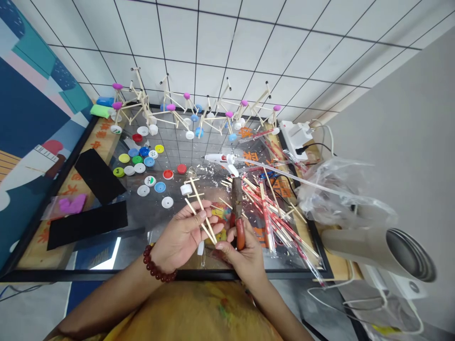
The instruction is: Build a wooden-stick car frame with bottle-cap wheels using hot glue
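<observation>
My left hand (179, 239), with a beaded bracelet at the wrist, pinches wooden chopsticks (201, 204) between thumb and fingers. Two long sticks meet near my right thumb, and short crosspieces sit at the far end beside a white bottle cap (185, 189). Whether the cap is joined to them I cannot tell. My right hand (251, 255) is wrapped round the red handles of a pair of pliers (237, 196), jaws pointing away from me. Its thumb reaches the near ends of the chopsticks. Just beyond the pliers lies a white glue gun (222, 160).
Loose bottle caps (140, 168) lie left of centre. Several stick figures with caps (213, 118) stand along the back wall. Wrapped chopsticks (270, 213) are heaped at right, near a plastic bag (334, 184), power strip (295, 137) and grey cylinder (355, 246). Black strips (88, 225) lie left.
</observation>
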A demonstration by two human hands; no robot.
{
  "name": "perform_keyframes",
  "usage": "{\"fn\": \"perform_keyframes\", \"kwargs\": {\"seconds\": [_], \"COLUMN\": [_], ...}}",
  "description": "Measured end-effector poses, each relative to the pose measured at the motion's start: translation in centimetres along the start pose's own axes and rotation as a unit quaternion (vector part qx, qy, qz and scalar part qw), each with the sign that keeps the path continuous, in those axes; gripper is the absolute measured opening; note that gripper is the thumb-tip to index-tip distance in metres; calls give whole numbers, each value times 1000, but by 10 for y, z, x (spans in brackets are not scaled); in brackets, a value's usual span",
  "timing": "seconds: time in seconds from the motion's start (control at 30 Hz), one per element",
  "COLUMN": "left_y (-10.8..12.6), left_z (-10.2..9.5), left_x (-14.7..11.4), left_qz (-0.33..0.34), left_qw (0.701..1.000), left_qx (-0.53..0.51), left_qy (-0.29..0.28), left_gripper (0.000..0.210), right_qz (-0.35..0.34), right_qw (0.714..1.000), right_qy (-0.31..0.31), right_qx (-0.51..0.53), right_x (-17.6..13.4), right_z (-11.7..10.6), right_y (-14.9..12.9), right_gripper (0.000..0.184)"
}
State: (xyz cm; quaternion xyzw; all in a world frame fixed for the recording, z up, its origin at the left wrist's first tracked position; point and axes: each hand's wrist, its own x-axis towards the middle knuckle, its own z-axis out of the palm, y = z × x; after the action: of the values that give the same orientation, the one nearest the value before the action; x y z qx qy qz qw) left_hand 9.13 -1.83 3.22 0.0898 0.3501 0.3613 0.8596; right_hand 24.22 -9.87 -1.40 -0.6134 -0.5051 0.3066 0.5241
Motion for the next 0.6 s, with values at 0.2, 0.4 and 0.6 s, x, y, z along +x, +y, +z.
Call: {"fn": "perform_keyframes", "kwargs": {"seconds": [0.2, 0.4, 0.6], "left_y": [-3, -7, -6], "left_z": [1, 6, -11], "left_x": [3, 8, 6], "left_qz": [5, 13, 20], "left_qw": [1000, 999, 971], "left_qx": [3, 17, 198], "left_qy": [4, -48, -135], "left_gripper": [14, 16, 21], "right_qz": [24, 27, 4], "right_qw": [1000, 999, 999], "right_qy": [-7, -5, 22], "right_qx": [7, 25, 31], "right_x": [1, 6, 6], "right_z": [2, 4, 3], "right_y": [2, 4, 6], "right_gripper": [34, 32, 19]}}
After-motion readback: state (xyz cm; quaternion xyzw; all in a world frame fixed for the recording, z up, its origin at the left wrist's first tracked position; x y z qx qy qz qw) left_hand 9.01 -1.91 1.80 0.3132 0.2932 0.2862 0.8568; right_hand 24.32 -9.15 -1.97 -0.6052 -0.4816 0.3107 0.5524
